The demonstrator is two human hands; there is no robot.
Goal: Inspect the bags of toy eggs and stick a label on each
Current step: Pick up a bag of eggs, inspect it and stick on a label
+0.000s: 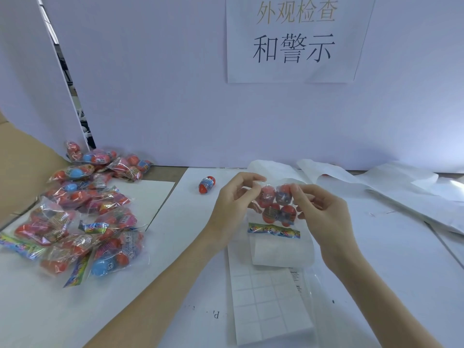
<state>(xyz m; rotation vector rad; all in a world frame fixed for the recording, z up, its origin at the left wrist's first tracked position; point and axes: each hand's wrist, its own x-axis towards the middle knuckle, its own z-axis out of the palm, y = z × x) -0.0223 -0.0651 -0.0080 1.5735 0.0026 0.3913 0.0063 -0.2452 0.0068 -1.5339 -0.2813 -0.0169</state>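
A heap of filled bags [80, 212] covers the table's [175, 259] left side, from the back edge toward the front left, each clear bag holding red, blue or pink toy eggs and a colourful header strip. A single loose egg [207, 185] lies alone near the back edge, just left of the hands. A label sheet [266, 297] with a grid of blank stickers lies at the front centre, its upper end curling up beneath the held bag. Loose white sheets [401, 187] spread over the back right corner. A printed sign [293, 38] hangs on the white partition behind the table.

The held bag [275, 209] hangs above the table's middle with four red eggs inside, its header strip at the bottom. The left hand [233, 204] pinches its upper left corner; the right hand [324, 214] grips its upper right side, fingers curled, perhaps over one egg. Bare table lies between the heap and the label sheet, and along the front right edge.
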